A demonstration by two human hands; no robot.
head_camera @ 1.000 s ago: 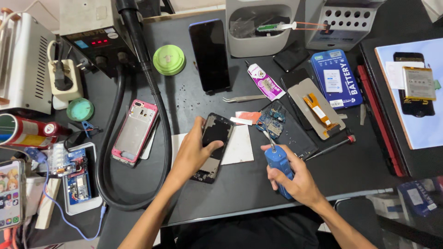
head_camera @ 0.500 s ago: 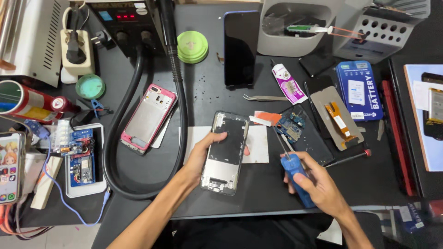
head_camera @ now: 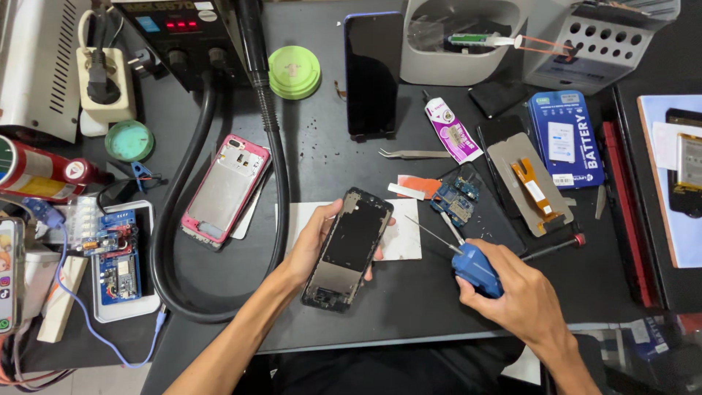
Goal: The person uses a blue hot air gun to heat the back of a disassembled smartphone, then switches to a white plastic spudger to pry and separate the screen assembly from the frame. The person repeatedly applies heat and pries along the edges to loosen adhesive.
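Observation:
My left hand (head_camera: 311, 245) grips a bare black phone frame (head_camera: 349, 247), open side up, held just above a white sheet (head_camera: 404, 238) on the dark bench. My right hand (head_camera: 515, 296) is closed around a blue-handled screwdriver (head_camera: 474, 267), whose thin shaft points up-left toward the frame without touching it. Small blue circuit boards (head_camera: 457, 199) lie just beyond the screwdriver tip. A display panel with an orange flex cable (head_camera: 528, 186) lies face down to their right.
A pink phone frame (head_camera: 225, 189) lies left, inside a loop of thick black hose (head_camera: 272, 146). Tweezers (head_camera: 411, 153), a glue tube (head_camera: 450, 130), a dark phone (head_camera: 373, 69), a green round tin (head_camera: 294, 71) and a blue battery box (head_camera: 567, 137) sit behind. A small board rig (head_camera: 117, 256) stands far left.
My left hand has turned the phone frame over and drawn it a little nearer. The screwdriver in my right hand now points toward the frame instead of the circuit boards.

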